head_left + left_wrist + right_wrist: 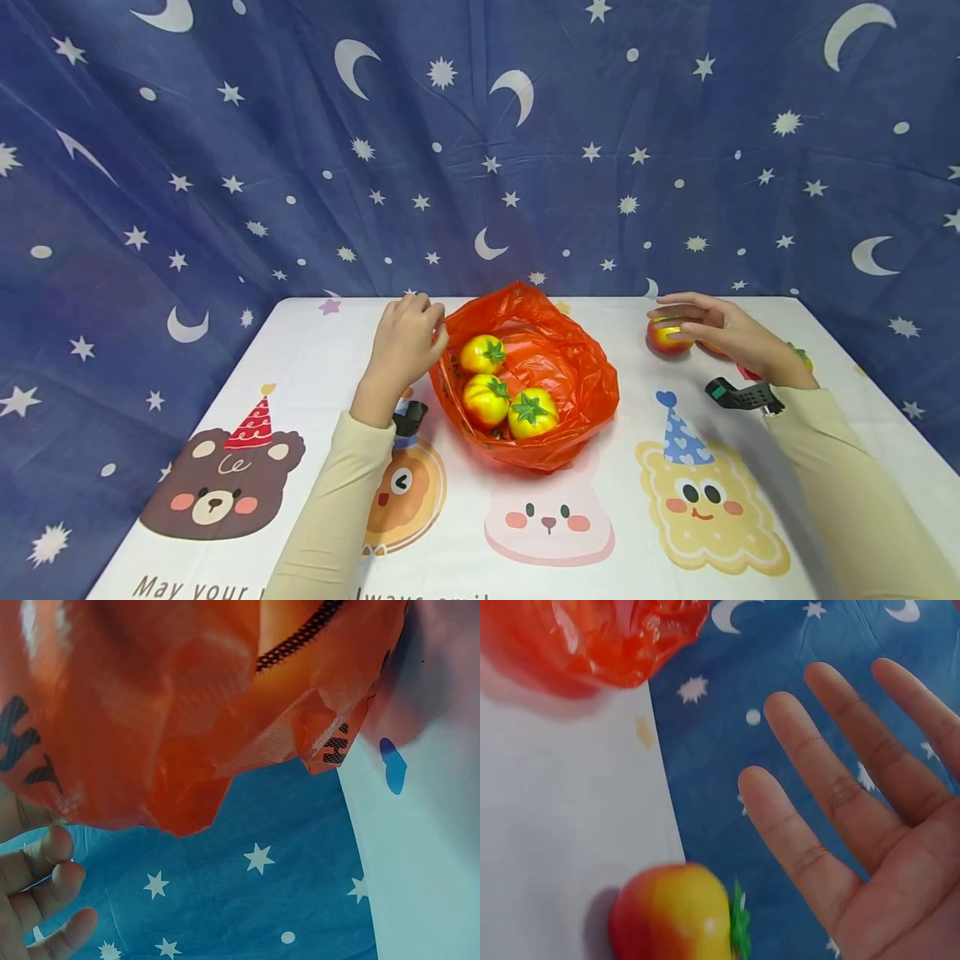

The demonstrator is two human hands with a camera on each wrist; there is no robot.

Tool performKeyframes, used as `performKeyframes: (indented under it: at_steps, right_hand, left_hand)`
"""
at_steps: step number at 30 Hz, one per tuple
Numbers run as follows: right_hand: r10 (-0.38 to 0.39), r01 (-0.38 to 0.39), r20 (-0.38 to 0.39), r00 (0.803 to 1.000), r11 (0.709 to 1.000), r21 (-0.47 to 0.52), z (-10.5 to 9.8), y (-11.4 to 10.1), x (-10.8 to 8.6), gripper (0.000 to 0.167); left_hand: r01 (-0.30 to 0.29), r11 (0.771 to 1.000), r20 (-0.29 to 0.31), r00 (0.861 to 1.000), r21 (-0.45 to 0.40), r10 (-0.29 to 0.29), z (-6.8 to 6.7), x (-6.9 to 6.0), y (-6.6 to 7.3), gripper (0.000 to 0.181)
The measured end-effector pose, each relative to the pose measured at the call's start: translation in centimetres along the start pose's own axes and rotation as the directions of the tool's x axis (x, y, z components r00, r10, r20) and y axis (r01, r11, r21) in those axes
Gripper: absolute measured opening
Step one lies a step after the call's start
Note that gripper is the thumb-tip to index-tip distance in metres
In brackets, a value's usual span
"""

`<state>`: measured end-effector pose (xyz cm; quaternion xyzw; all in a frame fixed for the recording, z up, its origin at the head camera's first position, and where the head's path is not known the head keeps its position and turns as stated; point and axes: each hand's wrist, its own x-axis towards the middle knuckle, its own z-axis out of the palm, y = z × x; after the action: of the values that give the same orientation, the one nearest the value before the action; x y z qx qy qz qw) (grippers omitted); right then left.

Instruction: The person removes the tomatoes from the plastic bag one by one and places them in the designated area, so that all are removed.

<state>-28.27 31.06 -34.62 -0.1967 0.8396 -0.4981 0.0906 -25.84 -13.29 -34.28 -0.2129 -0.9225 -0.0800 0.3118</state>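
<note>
Fingers (424, 307) of the left hand (405, 340) are bent in close, right by the left edge of the red bag (592, 392). I cannot tell if they pinch the plastic or are just near it. The bag sits in the middle of the white table (637, 475) with its mouth facing up. Three yellow fruits (486, 401) with green tops are inside. To the right of the bag, a red and yellow fruit (667, 340) lies on the table. The right hand (723, 329) hangs near it, fingers long and spread wide, holding nothing. More fruit (805, 358) peeks out past that hand, partly hidden. My guess is that this step is reaching for a fruit to bag. That would need the right fingers to curl round it and lift it over.
</note>
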Motion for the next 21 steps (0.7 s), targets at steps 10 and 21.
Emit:
performKeyframes:
  at_steps: [10, 21]
  right_hand:
    - [-0.128, 0.113, 0.135, 0.983, 0.988, 0.108, 1.7, -0.8, 3.1, 0.042]
    - [-0.217, 0.175, 0.238, 0.947, 0.967, 0.183, 4.6, -1.9, 6.1, 0.041]
  left_hand:
    - [-0.001, 1.000, 0.000, 1.000, 0.000, 0.001, 0.0, 0.0, 0.0, 0.007]
    - [-0.004, 1.000, -0.002, 1.000, 0.002, 0.004, 0.1, 0.0, 0.0, 0.007]
